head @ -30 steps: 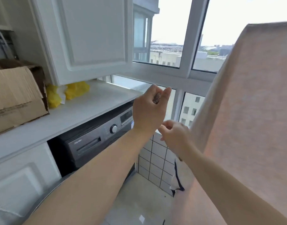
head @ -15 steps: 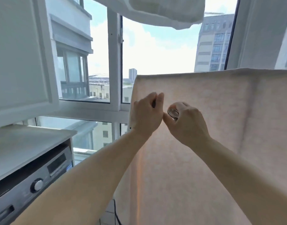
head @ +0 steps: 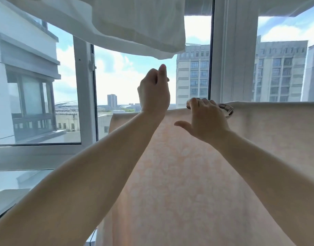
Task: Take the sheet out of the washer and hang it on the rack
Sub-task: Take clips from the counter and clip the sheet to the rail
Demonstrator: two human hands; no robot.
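The sheet [head: 197, 183], pale peach with a faint flower pattern, hangs in front of me, folded over a rail that its top edge hides. My left hand [head: 154, 91] is raised just above that top edge near the sheet's left end, fingers curled together; I cannot see whether anything is inside them. My right hand [head: 206, 119] lies on the top edge with the thumb spread and the fingers curled over the fold. They hold a small shiny metal clip [head: 227, 110] against the sheet.
White cloth [head: 134, 23] hangs overhead, just above my left hand. Behind the sheet stands a window with white frames [head: 85, 96] and a thick white post [head: 232, 50]. A white ledge [head: 19, 185] runs at lower left.
The view has swung up, away from the washer. My left hand has risen above the sheet's top edge. My right hand has carried the metal clip right along that edge, apart from the left.
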